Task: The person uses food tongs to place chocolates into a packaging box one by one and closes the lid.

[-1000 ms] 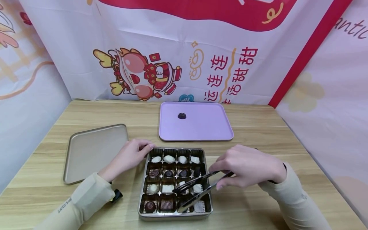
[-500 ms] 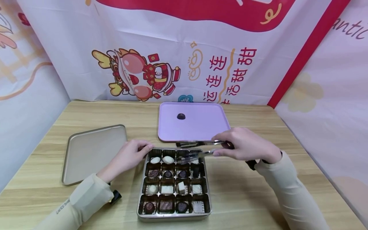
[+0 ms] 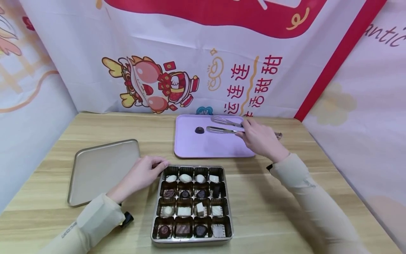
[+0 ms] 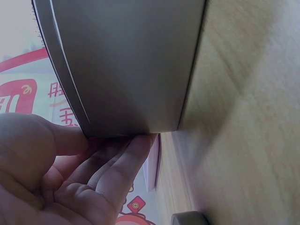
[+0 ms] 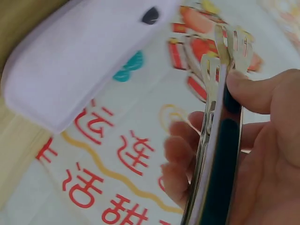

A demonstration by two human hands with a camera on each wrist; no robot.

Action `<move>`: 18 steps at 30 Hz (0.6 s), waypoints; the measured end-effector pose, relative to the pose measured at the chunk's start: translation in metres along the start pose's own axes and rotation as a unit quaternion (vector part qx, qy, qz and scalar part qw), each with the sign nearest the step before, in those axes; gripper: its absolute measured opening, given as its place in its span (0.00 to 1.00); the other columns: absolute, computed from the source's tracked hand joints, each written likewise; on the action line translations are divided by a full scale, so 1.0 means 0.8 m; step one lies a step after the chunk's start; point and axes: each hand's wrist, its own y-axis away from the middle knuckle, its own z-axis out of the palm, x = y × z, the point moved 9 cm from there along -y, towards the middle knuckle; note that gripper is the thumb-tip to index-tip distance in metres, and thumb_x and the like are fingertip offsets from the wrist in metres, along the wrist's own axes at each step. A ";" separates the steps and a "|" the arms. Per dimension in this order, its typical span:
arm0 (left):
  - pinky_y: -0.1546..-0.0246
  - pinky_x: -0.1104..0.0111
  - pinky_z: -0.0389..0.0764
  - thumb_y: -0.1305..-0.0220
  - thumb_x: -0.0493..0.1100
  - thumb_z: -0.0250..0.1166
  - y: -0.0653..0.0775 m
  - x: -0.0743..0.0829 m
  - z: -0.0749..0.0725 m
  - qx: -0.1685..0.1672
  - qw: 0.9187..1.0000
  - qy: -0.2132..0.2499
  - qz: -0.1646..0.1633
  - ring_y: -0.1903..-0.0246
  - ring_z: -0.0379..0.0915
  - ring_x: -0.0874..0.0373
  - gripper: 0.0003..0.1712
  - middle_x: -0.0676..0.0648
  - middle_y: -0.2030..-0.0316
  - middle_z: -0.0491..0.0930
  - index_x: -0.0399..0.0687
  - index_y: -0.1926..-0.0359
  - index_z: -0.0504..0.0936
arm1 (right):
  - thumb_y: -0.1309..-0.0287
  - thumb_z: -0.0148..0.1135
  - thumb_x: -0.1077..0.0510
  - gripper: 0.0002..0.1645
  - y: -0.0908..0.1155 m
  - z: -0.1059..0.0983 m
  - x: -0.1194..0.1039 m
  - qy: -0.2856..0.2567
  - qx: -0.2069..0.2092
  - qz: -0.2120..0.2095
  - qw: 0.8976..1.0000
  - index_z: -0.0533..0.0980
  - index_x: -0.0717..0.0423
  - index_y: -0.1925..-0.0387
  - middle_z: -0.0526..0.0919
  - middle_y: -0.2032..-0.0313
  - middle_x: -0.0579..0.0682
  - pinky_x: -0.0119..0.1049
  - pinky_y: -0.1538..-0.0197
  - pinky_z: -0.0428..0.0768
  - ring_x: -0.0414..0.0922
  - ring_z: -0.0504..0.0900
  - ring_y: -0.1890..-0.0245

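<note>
A square metal tin point(image 3: 192, 242) holds chocolates in a gold divided insert, several light and several dark. My left hand point(image 3: 144, 175) holds the tin at its far left corner; in the left wrist view, thumb and fingers point(image 4: 115, 180) meet the tin's wall point(image 4: 126, 70). Over the purple tray point(image 3: 215, 148), my right hand point(image 3: 260, 138) grips a pair of metal tongs point(image 3: 221, 130). Their ends are apart with nothing visible between them, just right of a dark chocolate point(image 3: 199, 130) on the tray. The right wrist view shows the tongs' dark handle point(image 5: 220, 164) within the hand.
A flat beige metal tray or lid point(image 3: 104, 173) lies left of the tin, partly behind the left forearm. A printed cloth point(image 3: 203, 70) hangs along the table's back edge. The wooden table point(image 3: 263, 201) extends to the right under the right forearm.
My right hand has carried the tongs from above the tin, forward and away, to the purple tray. The chocolates in the tin are uncovered to view. My left hand stays at the tin's corner.
</note>
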 end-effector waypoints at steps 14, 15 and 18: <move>0.46 0.51 0.67 0.30 0.47 0.56 0.001 -0.001 -0.003 0.003 1.000 -0.006 -0.007 0.48 0.73 0.43 0.16 0.42 0.51 0.79 0.43 0.51 0.82 | 0.32 0.44 0.36 0.24 -0.089 0.090 -0.007 0.006 -0.156 -0.010 0.988 0.71 0.51 0.68 0.74 0.76 0.46 0.41 0.75 0.74 0.46 0.76 0.75; 0.46 0.51 0.67 0.30 0.47 0.56 0.001 -0.001 -0.003 0.003 1.000 -0.006 -0.006 0.48 0.73 0.44 0.16 0.42 0.51 0.79 0.43 0.51 0.82 | 0.32 0.45 0.36 0.24 -0.091 0.096 -0.010 0.007 -0.161 -0.011 0.987 0.71 0.50 0.69 0.74 0.77 0.46 0.40 0.76 0.73 0.45 0.76 0.76; 0.46 0.52 0.68 0.30 0.47 0.56 0.001 0.000 -0.001 0.002 1.000 -0.005 -0.005 0.49 0.74 0.44 0.16 0.42 0.51 0.79 0.43 0.51 0.82 | 0.32 0.44 0.37 0.24 -0.098 0.104 -0.017 0.026 -0.152 -0.017 0.988 0.70 0.49 0.74 0.72 0.79 0.45 0.40 0.77 0.73 0.44 0.74 0.78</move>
